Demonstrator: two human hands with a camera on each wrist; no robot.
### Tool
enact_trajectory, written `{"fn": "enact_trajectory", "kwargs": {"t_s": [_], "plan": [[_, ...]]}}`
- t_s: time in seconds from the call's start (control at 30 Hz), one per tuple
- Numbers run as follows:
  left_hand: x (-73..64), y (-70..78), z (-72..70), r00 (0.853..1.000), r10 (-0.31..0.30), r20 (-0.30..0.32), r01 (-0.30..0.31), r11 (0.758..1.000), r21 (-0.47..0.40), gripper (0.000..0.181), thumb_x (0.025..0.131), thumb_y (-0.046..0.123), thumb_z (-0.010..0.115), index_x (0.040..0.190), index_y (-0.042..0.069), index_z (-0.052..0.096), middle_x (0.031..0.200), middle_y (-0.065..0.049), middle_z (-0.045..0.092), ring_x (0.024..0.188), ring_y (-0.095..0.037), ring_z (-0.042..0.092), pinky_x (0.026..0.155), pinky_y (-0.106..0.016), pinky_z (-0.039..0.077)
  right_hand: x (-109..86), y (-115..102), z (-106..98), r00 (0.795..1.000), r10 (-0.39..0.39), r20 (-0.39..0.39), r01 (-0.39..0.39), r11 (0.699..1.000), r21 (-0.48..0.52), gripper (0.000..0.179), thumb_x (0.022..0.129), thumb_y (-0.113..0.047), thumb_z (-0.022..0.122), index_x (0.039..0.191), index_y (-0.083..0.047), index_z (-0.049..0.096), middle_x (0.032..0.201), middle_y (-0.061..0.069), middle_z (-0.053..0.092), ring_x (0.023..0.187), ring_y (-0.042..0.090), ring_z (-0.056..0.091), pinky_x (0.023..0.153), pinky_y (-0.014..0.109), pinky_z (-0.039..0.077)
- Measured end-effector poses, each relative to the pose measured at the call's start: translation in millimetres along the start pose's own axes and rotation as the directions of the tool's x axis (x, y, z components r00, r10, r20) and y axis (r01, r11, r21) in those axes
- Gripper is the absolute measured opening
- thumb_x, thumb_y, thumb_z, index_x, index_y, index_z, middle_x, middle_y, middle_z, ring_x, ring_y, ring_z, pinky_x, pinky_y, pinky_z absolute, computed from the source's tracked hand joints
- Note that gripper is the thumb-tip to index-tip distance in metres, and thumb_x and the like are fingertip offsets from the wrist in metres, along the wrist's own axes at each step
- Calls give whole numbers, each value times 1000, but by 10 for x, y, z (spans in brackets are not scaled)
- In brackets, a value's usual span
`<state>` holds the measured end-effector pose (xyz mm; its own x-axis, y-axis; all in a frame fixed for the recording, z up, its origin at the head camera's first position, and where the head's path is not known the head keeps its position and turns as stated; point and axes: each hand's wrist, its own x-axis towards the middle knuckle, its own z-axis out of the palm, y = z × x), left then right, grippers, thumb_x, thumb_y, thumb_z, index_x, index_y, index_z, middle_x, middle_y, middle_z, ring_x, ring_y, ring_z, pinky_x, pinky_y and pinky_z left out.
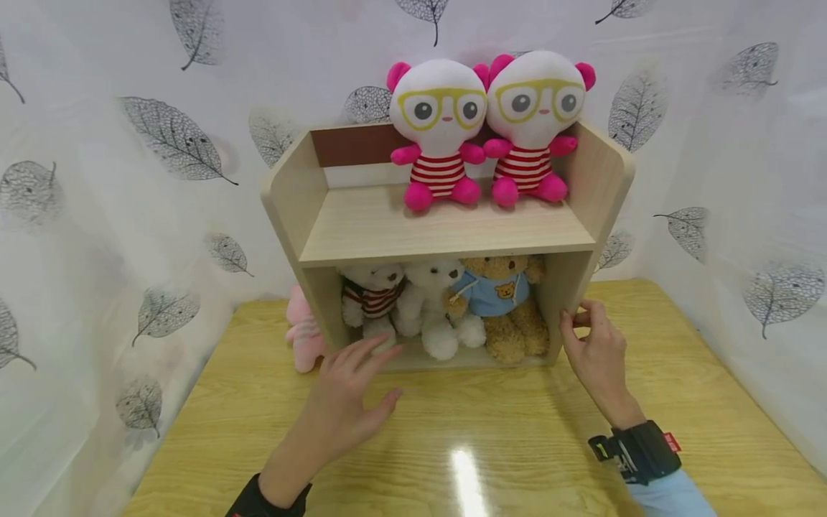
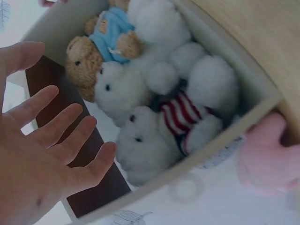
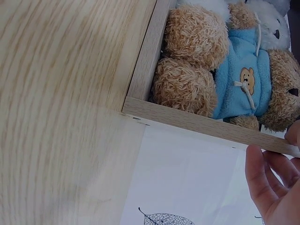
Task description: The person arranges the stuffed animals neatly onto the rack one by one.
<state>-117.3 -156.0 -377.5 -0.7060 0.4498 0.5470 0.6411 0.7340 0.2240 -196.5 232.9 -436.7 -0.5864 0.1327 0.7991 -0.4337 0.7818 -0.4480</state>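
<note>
A light wood two-tier shelf (image 1: 452,230) stands on the table. My right hand (image 1: 597,352) pinches the front edge of its right side panel between thumb and fingers. Near the lower left front corner, my left hand (image 1: 339,406) is held with fingers extended and spread, gripping nothing. In the lower compartment sit a white teddy bear in a striped top (image 1: 375,300), a plain white teddy bear (image 1: 439,334) and a brown teddy bear (image 1: 510,334) in a blue hoodie. Their head tops are hidden by the middle board in the head view.
Two white dolls with pink ears and yellow glasses, a left doll (image 1: 439,136) and a right doll (image 1: 539,129), sit on the upper tier. A pink plush toy (image 1: 304,330) stands against the shelf's left outer side. Behind hangs a white leaf-patterned sheet (image 1: 181,136); the wooden table (image 1: 504,431) extends forward.
</note>
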Motion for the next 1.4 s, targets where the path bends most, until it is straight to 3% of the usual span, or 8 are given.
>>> {"fn": "enact_trajectory", "kwargs": {"t_s": [0.27,0.47,0.67,0.8,0.97,1.17,1.27,1.4], "plan": [[-253,-211,-58,995,-104,-6,104,994,20,59,82,28,84,136,19,63,141,-11,62,127,-33,61,98,-63,48,0,-9,7,1000,5,-4,-5,1000,6,23,87,0,73,107,8,62,73,19,70,65,38,72,54,1,39],[-416,-354,-65,985,-170,-11,170,984,60,59,80,27,84,135,16,64,138,-10,64,122,-34,64,85,-63,54,-1,-19,1,1000,7,-6,-7,1000,6,23,87,1,72,106,8,62,73,19,69,65,38,72,54,1,38],[-540,-533,-70,981,-182,-65,187,980,65,54,78,18,85,128,11,67,131,-11,68,109,-33,71,75,-55,57,-5,-21,5,1000,9,-1,-9,1000,11,22,87,1,72,106,8,62,73,19,70,65,38,72,54,1,38],[-571,-632,-111,967,-243,-71,246,968,46,50,81,13,83,127,5,68,129,-15,69,99,-36,72,75,-53,59,-9,-11,10,1000,11,-7,-11,1000,11,23,87,1,73,107,8,63,73,19,70,65,39,72,54,0,38],[-556,-754,-182,931,-362,-37,363,931,32,45,86,13,78,129,2,67,131,-21,67,113,-47,67,84,-62,56,-10,6,17,1000,8,-11,-8,1000,12,24,86,1,74,107,7,63,73,19,69,64,39,71,55,-1,37],[-568,-960,-176,897,-441,-25,441,895,64,45,88,14,76,130,1,66,128,-26,67,114,-50,65,87,-64,54,-11,6,22,1000,5,-5,-5,1000,14,24,86,1,74,107,7,63,74,20,69,65,39,72,56,-2,37],[-581,-1064,-166,863,-505,24,502,862,69,45,92,16,71,133,0,63,132,-29,64,118,-52,62,91,-66,51,-11,4,21,1000,9,-4,-9,1000,17,24,87,1,74,108,7,63,73,20,69,65,39,72,57,-2,36],[-562,-1192,-167,794,-597,117,592,802,75,49,97,22,66,138,-3,58,138,-33,59,125,-53,57,98,-66,48,-15,8,17,1000,12,-6,-12,1000,17,24,87,1,74,107,7,63,73,19,69,64,38,71,56,-2,36]]}}
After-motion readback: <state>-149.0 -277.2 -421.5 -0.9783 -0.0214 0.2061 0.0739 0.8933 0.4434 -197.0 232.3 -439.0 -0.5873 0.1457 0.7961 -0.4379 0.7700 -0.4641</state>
